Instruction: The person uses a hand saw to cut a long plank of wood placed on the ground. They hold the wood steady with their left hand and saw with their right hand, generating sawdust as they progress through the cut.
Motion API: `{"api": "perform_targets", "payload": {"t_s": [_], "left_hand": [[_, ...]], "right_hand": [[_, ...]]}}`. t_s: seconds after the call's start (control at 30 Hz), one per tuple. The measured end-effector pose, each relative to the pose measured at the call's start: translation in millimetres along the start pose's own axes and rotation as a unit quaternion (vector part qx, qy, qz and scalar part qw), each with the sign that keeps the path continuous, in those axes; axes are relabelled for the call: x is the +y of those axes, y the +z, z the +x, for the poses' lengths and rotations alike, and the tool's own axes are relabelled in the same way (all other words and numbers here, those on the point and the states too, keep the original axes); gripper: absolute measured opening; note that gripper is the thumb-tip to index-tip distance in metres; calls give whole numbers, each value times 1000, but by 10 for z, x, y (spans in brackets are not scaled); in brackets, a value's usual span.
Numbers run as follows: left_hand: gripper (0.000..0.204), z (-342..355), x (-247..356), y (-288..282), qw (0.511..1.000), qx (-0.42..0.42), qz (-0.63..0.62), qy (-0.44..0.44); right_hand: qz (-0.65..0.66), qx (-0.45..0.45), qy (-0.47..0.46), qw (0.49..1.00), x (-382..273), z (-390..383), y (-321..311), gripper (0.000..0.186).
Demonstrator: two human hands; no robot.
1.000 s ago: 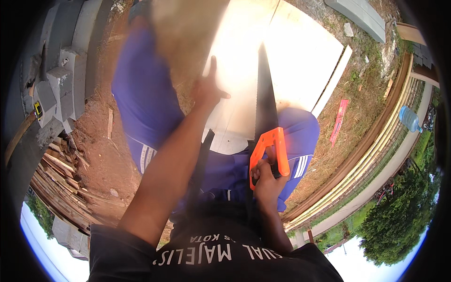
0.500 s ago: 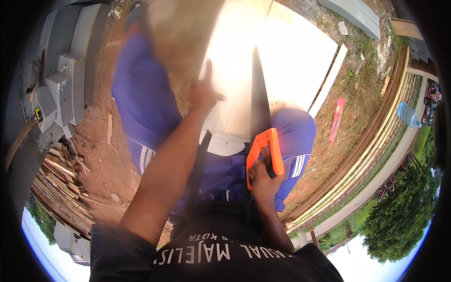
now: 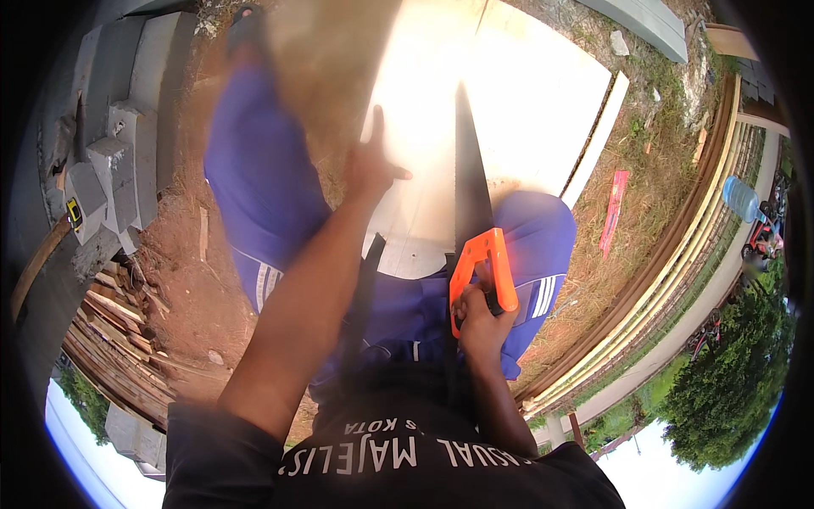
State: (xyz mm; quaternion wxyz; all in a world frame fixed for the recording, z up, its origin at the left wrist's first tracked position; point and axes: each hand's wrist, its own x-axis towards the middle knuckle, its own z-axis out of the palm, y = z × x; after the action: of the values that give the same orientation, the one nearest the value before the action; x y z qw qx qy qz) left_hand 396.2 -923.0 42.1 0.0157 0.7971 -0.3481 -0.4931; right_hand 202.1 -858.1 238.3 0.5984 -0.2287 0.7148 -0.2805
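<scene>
The right hand [image 3: 480, 316] grips the saw [image 3: 471, 204] by its orange handle while the left hand [image 3: 370, 163] lies open-fingered on the pale board [image 3: 526, 110].

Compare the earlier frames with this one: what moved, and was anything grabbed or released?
The right hand drew the saw slightly back toward the body. Nothing was grabbed or released. The left hand stays flat on the pale board.

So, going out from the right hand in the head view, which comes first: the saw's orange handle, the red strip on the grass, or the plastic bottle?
1. Orange saw handle: gripped in the right hand.
2. Red strip: on the grass, farther right.
3. Plastic bottle: far right, past the curved boards.
</scene>
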Motion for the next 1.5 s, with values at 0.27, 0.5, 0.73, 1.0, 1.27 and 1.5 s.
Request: {"api": "perform_targets", "payload": {"t_s": [0.27,0.5,0.73,1.0,1.27,1.5], "left_hand": [[142,7,-16,58,998,-11,22,-59],[142,52,28,-9,998,-18,35,-42],[141,17,49,13,997,-17,42,-65],[148,89,-80,52,1000,21,17,-16],[146,83,-177,138,999,-1,20,-46],[154,128,-219,190,989,97,115,0]], "right_hand": [[-124,20,-45,991,-143,1773,815,23],[-46,-9,10,999,-64,-22,-16,48],[-106,7,-39,994,-239,1605,788,26],[16,-21,18,999,-102,-103,-127,36],[-122,24,-15,992,-170,1386,690,11],[-33,-9,15,999,-181,-4,43,25]]}}
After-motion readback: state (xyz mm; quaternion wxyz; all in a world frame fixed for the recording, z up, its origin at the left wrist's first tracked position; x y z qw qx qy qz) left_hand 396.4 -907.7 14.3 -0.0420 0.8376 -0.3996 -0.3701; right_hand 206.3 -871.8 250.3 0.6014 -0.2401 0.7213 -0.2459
